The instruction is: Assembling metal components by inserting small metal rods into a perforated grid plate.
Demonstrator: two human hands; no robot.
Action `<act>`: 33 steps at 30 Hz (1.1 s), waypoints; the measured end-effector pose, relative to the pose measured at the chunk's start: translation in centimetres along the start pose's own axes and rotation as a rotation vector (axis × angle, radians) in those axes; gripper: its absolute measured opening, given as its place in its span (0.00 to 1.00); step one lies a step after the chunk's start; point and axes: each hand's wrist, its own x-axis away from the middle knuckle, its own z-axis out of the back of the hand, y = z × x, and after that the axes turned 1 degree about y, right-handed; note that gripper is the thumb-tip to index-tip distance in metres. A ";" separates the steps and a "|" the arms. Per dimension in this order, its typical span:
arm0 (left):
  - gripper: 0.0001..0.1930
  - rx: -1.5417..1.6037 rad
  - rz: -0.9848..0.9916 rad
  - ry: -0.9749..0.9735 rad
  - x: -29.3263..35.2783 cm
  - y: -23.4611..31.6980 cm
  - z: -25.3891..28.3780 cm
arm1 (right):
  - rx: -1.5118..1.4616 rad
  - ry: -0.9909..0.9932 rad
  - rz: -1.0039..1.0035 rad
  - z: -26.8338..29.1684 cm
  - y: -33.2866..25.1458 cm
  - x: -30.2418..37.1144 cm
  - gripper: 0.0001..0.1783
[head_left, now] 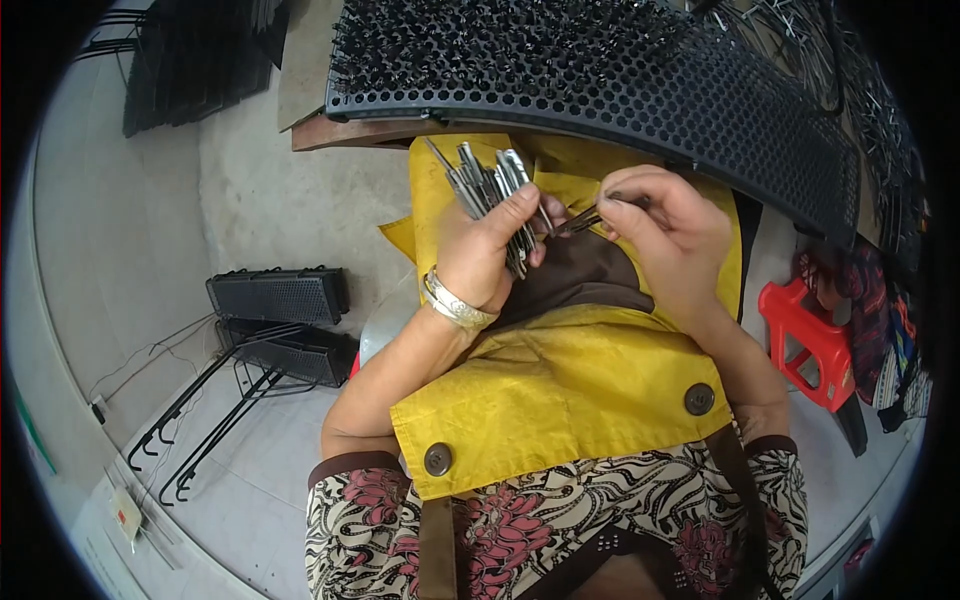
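Note:
My left hand (pixel 485 245) is wrapped round a bundle of thin, shiny metal strips (pixel 488 180), whose ends fan out above the thumb. Close to its fingers, my right hand (pixel 668 225) pinches a slender dark piece (pixel 580 222) that points toward the bundle; its exact kind cannot be made out. Both hands are over my lap, which a yellow apron (pixel 560 375) with a brown patch covers. Beyond them lies a long black perforated rack (pixel 640 130). Many small black parts (pixel 480 50) stand in its holes on the left and middle.
Loose metal rods (pixel 790 30) lie heaped behind the rack at the far right. A red plastic stool (pixel 808 340) stands to my right, beside patterned cloth (pixel 870 300). On the floor at left are black racks (pixel 275 297) with hooked rods (pixel 210 430).

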 end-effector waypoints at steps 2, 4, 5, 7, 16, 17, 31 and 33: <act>0.08 -0.004 -0.054 -0.036 -0.4 0.1 0.2 | 0.144 0.024 0.237 0.1 -0.2 0.3 0.03; 0.08 0.008 -0.031 0.004 -0.3 0.2 0.0 | 0.344 -0.056 0.499 0.2 -1.7 0.2 0.05; 0.08 0.046 0.001 0.059 -0.1 0.3 0.2 | 0.332 -0.064 0.501 0.0 -2.5 0.1 0.05; 0.07 0.085 0.034 0.111 0.3 0.5 0.1 | 0.688 -0.265 0.619 0.0 -4.0 -0.1 0.10; 0.05 0.124 0.039 -0.028 0.6 0.0 -0.4 | 0.697 -0.269 0.992 -0.8 1.7 0.9 0.14; 0.04 0.132 0.024 -0.038 0.4 -0.1 -0.1 | 0.695 -0.270 0.994 -0.8 1.6 1.0 0.14; 0.05 -0.021 -0.034 -0.166 0.3 0.2 -0.3 | -0.177 -0.004 -0.159 -0.8 1.0 0.2 0.10; 0.05 -0.015 0.000 -0.246 0.5 0.4 -0.4 | -0.257 -0.041 -0.178 -0.8 1.1 0.2 0.10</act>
